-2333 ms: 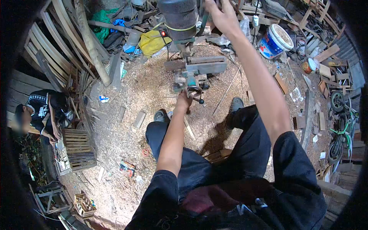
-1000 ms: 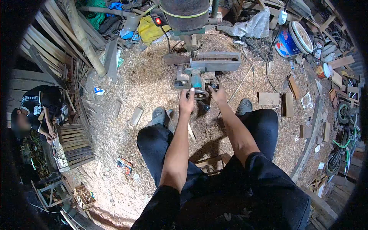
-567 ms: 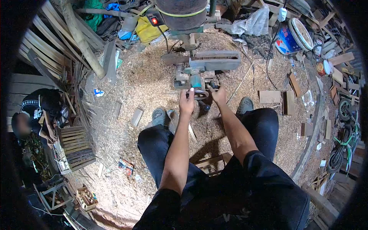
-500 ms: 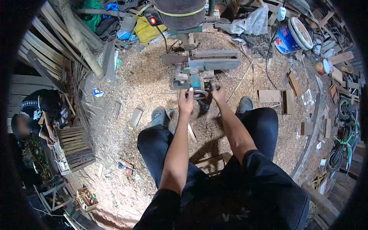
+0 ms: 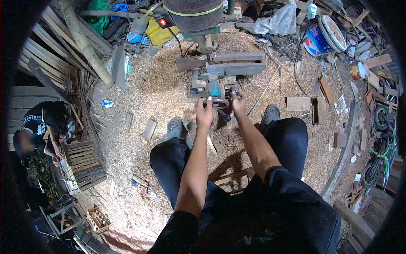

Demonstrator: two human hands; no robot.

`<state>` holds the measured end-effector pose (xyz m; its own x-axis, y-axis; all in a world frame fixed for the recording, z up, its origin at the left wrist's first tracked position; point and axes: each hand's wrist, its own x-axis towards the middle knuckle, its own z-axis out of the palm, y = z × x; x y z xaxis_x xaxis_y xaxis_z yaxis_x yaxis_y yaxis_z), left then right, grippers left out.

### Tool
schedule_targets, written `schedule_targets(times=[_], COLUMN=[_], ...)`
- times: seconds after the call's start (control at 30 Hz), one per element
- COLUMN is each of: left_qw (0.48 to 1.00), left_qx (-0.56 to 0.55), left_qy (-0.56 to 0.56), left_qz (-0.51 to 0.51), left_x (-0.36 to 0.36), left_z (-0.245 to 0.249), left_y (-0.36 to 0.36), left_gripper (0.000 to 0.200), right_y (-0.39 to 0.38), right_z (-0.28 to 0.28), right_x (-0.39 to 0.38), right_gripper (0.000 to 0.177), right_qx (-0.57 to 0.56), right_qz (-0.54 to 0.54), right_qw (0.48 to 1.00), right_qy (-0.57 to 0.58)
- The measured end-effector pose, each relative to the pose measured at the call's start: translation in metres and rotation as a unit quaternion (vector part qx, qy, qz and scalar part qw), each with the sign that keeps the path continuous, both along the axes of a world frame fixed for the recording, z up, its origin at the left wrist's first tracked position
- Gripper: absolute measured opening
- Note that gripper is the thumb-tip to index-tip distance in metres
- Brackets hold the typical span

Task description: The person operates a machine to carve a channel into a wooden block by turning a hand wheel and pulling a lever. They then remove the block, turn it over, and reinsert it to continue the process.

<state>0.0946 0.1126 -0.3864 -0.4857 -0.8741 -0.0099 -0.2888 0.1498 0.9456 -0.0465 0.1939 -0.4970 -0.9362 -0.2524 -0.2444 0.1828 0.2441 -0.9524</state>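
A dark round handwheel [image 5: 220,103] with a black knob sits at the near end of a machine carriage with a green block [image 5: 215,88]. Its left rim is gripped by my left hand [image 5: 204,113], thumb on top. My right hand [image 5: 238,103] is closed at a small dark lever or handle right of the wheel; its fingers partly hide what they hold. Beyond the carriage lie a grey wooden block with a long slot [image 5: 237,64] and, above it, the dark drill-like machine head [image 5: 194,16].
A co-worker [image 5: 44,120] bends over a slatted wooden piece [image 5: 84,163] at the left. Wood offcuts [image 5: 298,104] and a paint bucket [image 5: 319,38] lie to the right. A wooden frame [image 5: 230,180] stands between my legs. A red switch [image 5: 163,21] glows beside the machine.
My right hand has shifted slightly left and down at the lever. My left hand stays on the wheel rim. The camera view has moved slightly.
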Motion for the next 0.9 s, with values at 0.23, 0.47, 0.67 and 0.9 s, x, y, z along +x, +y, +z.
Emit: schedule_targets(times=[0.23,0.47,0.67,0.9], left_qw=[0.999,0.999,1.000,1.000], left_qx=[0.038,-0.020,0.017,-0.018], left_qy=[0.028,0.027,0.009,0.010], left_qz=[-0.016,-0.005,-0.008,-0.003], left_x=[0.000,-0.002,0.001,0.002], left_z=[0.017,-0.004,-0.006,-0.014], left_y=[0.004,0.000,0.001,-0.002], left_gripper=[0.033,0.030,0.028,0.031], right_y=[-0.008,-0.012,-0.018,0.004], right_z=[-0.002,-0.032,-0.021,0.006], right_x=[0.001,-0.005,-0.004,-0.013], right_gripper=[0.051,0.049,0.056,0.046], right_qx=[0.098,0.114,0.212,0.090], right_qz=[-0.037,-0.156,-0.141,-0.076], right_qw=[0.975,0.964,0.894,0.984], right_qy=[0.194,0.181,0.368,-0.132])
